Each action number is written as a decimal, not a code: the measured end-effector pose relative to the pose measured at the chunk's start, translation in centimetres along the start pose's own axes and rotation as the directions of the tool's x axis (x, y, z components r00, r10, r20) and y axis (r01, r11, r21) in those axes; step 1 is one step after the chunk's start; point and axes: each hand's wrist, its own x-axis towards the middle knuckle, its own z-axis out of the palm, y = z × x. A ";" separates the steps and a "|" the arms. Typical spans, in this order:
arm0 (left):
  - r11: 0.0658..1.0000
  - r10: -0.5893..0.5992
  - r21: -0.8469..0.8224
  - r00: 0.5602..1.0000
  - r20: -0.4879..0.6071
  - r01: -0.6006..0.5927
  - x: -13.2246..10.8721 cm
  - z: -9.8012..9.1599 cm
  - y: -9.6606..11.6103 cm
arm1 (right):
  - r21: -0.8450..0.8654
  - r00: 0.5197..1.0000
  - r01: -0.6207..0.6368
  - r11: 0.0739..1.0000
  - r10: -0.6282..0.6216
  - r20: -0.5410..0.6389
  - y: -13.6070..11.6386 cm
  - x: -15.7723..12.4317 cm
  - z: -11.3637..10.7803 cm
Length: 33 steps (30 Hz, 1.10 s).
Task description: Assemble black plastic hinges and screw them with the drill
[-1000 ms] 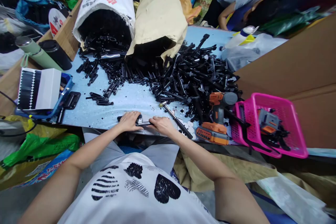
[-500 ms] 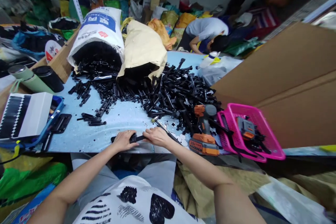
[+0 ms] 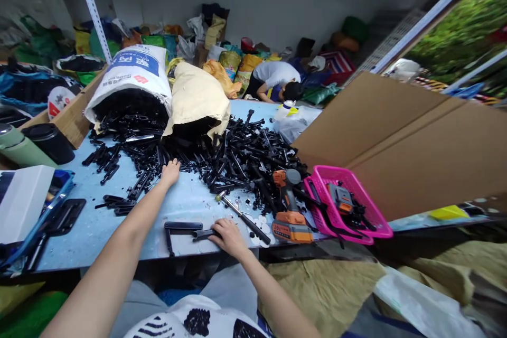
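My left hand [image 3: 170,173] is stretched far forward, fingers down on the edge of a big heap of black plastic parts [image 3: 237,156] on the blue table [image 3: 186,206]; what the fingers hold, if anything, is hidden. My right hand [image 3: 227,235] rests at the table's near edge, fingers closed on a black assembled part [image 3: 186,228] that lies flat there. A hammer [image 3: 241,216] lies just right of that hand.
Two open sacks [image 3: 130,76] spill black parts at the back. An orange cordless drill [image 3: 289,206] and a pink basket [image 3: 344,203] stand on the right, beside a large cardboard sheet [image 3: 407,137]. Flasks [image 3: 24,145] and a box sit left. Another person [image 3: 277,80] bends beyond the table.
My left hand has let go of the black part and reached forward to the heap. My right hand stays on the part. The camera has tilted up.
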 end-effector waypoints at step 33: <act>0.935 -0.217 -0.334 0.939 -0.266 0.121 -15.0 0.4 -3.5 | -0.290 0.943 -0.318 0.903 0.332 -0.003 1.3 24.4 -2.4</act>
